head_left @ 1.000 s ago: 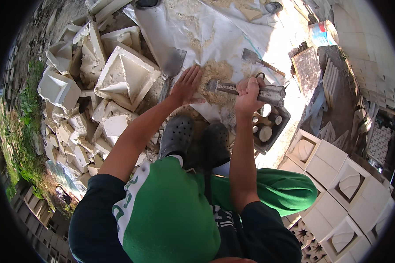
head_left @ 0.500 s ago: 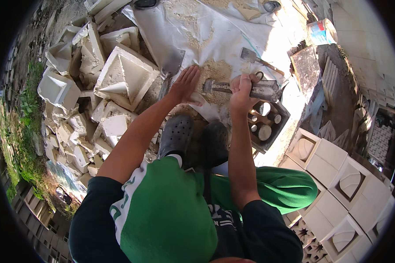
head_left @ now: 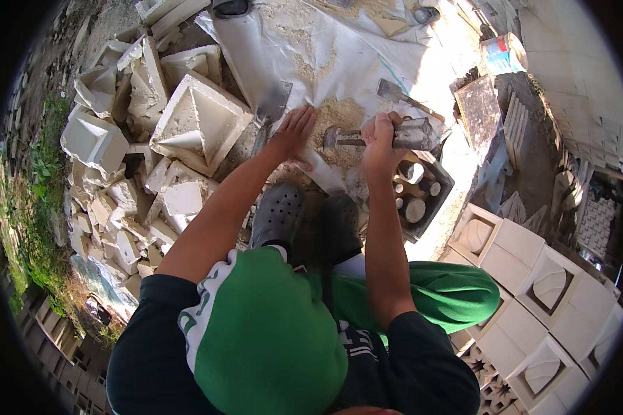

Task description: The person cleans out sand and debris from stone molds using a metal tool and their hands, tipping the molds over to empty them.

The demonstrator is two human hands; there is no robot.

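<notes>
The right end of the metal tool (head_left: 414, 135) is tilted slightly higher in the frame than in the earlier one, its middle clenched in the grip of the right hand (head_left: 378, 144). The tool is held right of centre in the upper half, its left end over pale sand (head_left: 342, 111); only the angle seems altered, the grasp unaffected. Nothing is held by the left hand (head_left: 292, 136), laid flat with fingers extended, between a trowel (head_left: 275, 102) and the sand.
</notes>
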